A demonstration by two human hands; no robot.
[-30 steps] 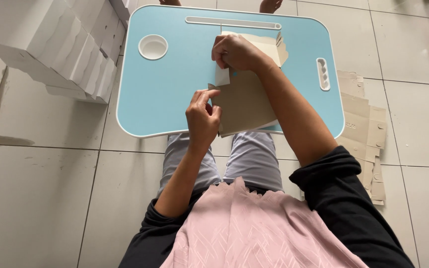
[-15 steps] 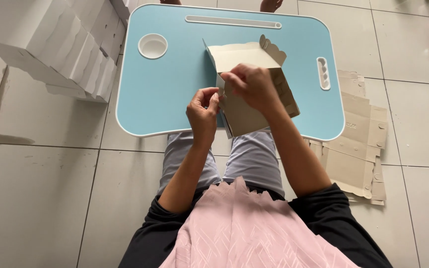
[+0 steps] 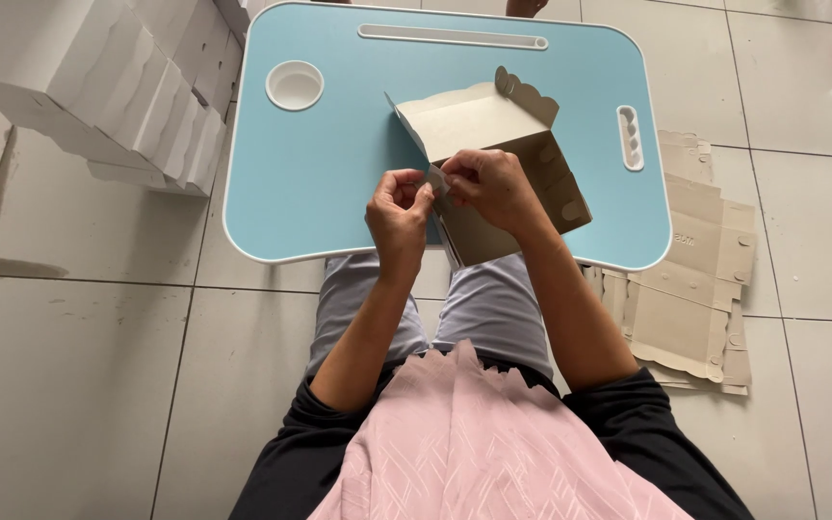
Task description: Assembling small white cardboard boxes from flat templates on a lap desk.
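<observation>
Two hands meet at the near-left corner of a half-folded cardboard box [image 3: 493,173]: the left hand [image 3: 399,214] pinches a small flap there between thumb and fingers, and the right hand [image 3: 495,185] grips the box's near wall, fingers curled over it. The box sits on the blue tray [image 3: 320,183] toward its near edge, long axis running from far-left to near-right, scalloped lid raised toward the far edge. Flat blanks [image 3: 695,279] lie on the floor beyond the right edge; folded boxes [image 3: 98,77] are stacked past the far-left corner.
</observation>
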